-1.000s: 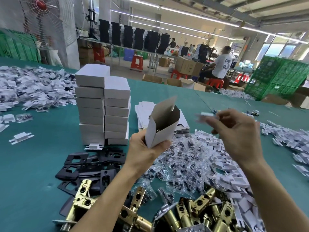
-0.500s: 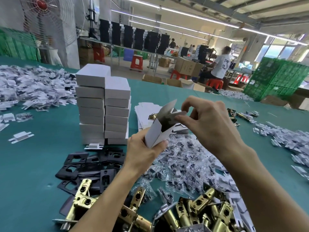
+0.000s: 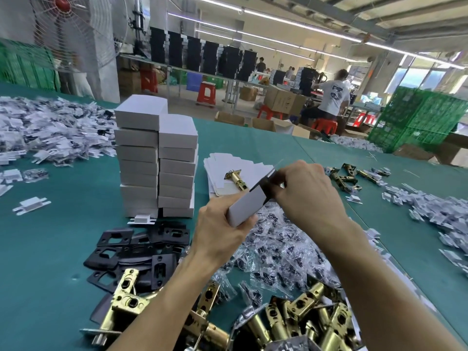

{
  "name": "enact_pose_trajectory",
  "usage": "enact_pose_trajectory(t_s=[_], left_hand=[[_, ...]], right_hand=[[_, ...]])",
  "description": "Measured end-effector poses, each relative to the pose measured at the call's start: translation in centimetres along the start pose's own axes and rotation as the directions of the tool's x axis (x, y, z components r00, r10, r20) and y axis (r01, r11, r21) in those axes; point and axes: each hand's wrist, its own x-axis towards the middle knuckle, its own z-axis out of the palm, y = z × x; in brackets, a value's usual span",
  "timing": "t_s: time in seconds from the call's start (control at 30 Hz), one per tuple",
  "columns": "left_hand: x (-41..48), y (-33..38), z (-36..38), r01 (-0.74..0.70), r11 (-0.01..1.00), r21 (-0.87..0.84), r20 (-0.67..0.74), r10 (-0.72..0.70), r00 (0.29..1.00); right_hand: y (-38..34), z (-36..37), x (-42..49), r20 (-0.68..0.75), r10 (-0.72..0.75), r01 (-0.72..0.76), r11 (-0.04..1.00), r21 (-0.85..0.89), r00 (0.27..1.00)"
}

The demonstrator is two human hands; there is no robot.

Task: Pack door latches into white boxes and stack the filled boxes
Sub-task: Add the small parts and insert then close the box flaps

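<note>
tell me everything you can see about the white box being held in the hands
The white box is a small plain carton, seemingly thin cardboard, with no print showing. It is held in the air, tilted, its upper end up and to the right. The left hand grips its lower end; the right hand pinches the upper end, where the mouth looks dark and a thin flap sticks up. Its contents are hidden. Below it lies a pile of clear bags.

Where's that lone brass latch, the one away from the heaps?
In the head view, the brass latch lies mid-table on the pile of flat box blanks, right of the stacked white boxes, just beyond the box in the left hand.
</note>
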Motion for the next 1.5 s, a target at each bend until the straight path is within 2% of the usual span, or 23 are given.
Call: enact_pose_trajectory(t_s=[0.1, 0.17, 0.2, 0.27, 0.33, 0.4, 0.47, 0.53, 0.6, 0.67, 0.77, 0.93, 1.03, 1.17, 1.23, 1.33, 1.5], left_hand=[[0.0, -0.1, -0.1, 0.036, 0.999, 0.021, 0.013, -0.036, 0.999], [0.1, 0.0, 0.0, 0.101, 0.995, 0.002, 0.043, -0.101, 0.994], [0.1, 0.0, 0.0, 0.136, 0.991, -0.012, 0.055, -0.135, 0.989], [0.1, 0.0, 0.1, 0.192, 0.981, -0.036, 0.063, -0.189, 0.980], [0.4, 0.2, -0.2, 0.229, 0.973, -0.035, 0.038, -0.227, 0.973], [0.7, 0.4, -0.9, 0.242, 0.970, 0.006, -0.008, -0.241, 0.970], [1.3, 0.6, -1.9, 0.232, 0.965, 0.123, -0.057, -0.226, 0.972], [1.8, 0.8, -3.2, 0.199, 0.943, 0.267, -0.097, -0.179, 0.979], [2.3, 0.9, -4.2, 0.186, 0.931, 0.314, -0.107, -0.160, 0.981], [2.6, 1.1, -4.6, 0.214, 0.936, 0.279, -0.100, -0.193, 0.976], [2.7, 1.0, -4.5, 0.288, 0.945, 0.157, -0.080, -0.279, 0.957], [2.7, 0.9, -4.5, 0.255, 0.957, 0.140, -0.074, -0.246, 0.966], [2.7, 1.4, -4.4, 0.232, 0.971, -0.048, -0.081, -0.236, 0.968], [3.2, 2.0, -5.3, 0.259, 0.928, -0.267, -0.102, -0.294, 0.950], [3.5, 1.9, -5.8, 0.294, 0.915, -0.276, -0.123, -0.337, 0.933], [3.6, 1.4, -6.3, 0.302, 0.932, -0.203, -0.153, -0.335, 0.930], [3.7, 1.1, -6.7, 0.291, 0.943, -0.158, -0.167, -0.316, 0.934]], right_hand=[[0.5, -0.3, 0.7, 0.200, -0.014, 0.003, 0.998, 0.055, 0.980], [0.9, -0.5, 0.7, 0.227, -0.059, 0.034, 0.993, 0.114, 0.972], [1.0, -0.5, 0.6, 0.198, -0.082, 0.053, 0.988, 0.145, 0.977], [1.5, -0.2, 0.4, 0.052, -0.096, 0.082, 0.969, 0.232, 0.994], [2.4, 0.4, 0.4, -0.137, -0.041, 0.083, 0.945, 0.316, 0.990], [3.4, 1.4, 0.4, -0.209, 0.038, 0.038, 0.938, 0.346, 0.977], [4.6, 2.9, 0.2, -0.118, 0.089, -0.049, 0.950, 0.307, 0.989], [5.5, 4.7, -0.3, 0.108, 0.110, -0.132, 0.966, 0.223, 0.988], [6.0, 6.5, -0.9, 0.341, 0.106, -0.160, 0.977, 0.137, 0.934], [6.0, 8.0, -1.5, 0.440, 0.105, -0.144, 0.988, 0.054, 0.892], [5.5, 9.4, -2.1, 0.463, 0.043, -0.075, 0.996, 0.049, 0.885], [3.1, 10.5, -3.1, 0.443, -0.169, 0.141, 0.985, 0.095, 0.880], [1.0, 10.9, -3.1, 0.453, -0.242, 0.183, 0.968, 0.171, 0.858], [-1.1, 11.5, -3.1, 0.410, -0.293, 0.238, 0.954, 0.180, 0.864], [-2.3, 11.6, -2.8, 0.386, -0.352, 0.300, 0.935, 0.191, 0.853], [-4.7, 12.0, -2.1, 0.414, -0.434, 0.399, 0.901, 0.171, 0.800], [-7.7, 13.7, -2.0, 0.474, -0.454, 0.440, 0.886, 0.147, 0.755]])
